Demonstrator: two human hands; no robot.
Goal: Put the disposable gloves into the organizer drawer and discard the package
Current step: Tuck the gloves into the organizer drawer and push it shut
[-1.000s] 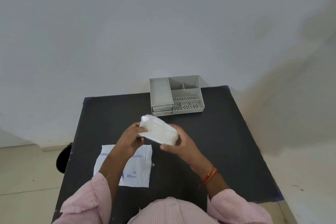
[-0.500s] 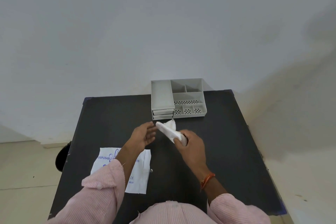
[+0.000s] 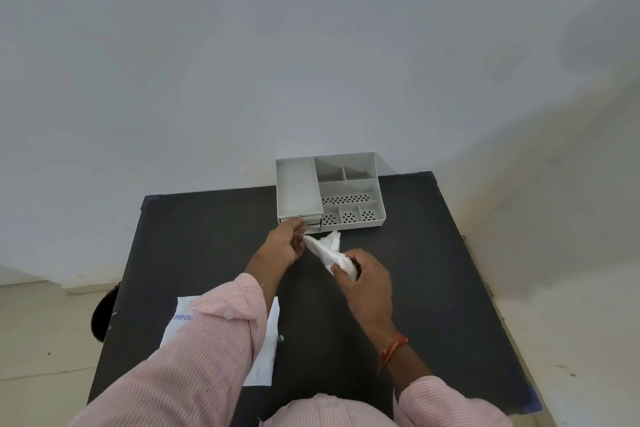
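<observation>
At a black table [image 3: 433, 270] set against a pale wall [image 3: 311, 45], we look down on a person in a pink striped shirt working with both hands. The right hand [image 3: 369, 282], an orange thread band [image 3: 393, 348] at its wrist, closes its fingers and thumb around one end of a folded white wad of disposable gloves [image 3: 325, 250]. The wad is held above the tabletop, and its loose end points up toward the grey organizer [image 3: 298, 184] at the table's far edge, stopping just short of it.

The left hand [image 3: 282, 246] reaches to the organizer's front left corner, where the small drawers [image 3: 313, 226] sit under a long open tray. Its fingers are curled right at the drawer fronts and close beside the gloves' tip. We cannot tell whether they grip a drawer, touch the gloves or hold nothing, nor whether either drawer is pulled out.

The flat white package [image 3: 268, 350], printed in blue, lies on the near left part of the table, half covered by the left sleeve [image 3: 194, 357].
</observation>
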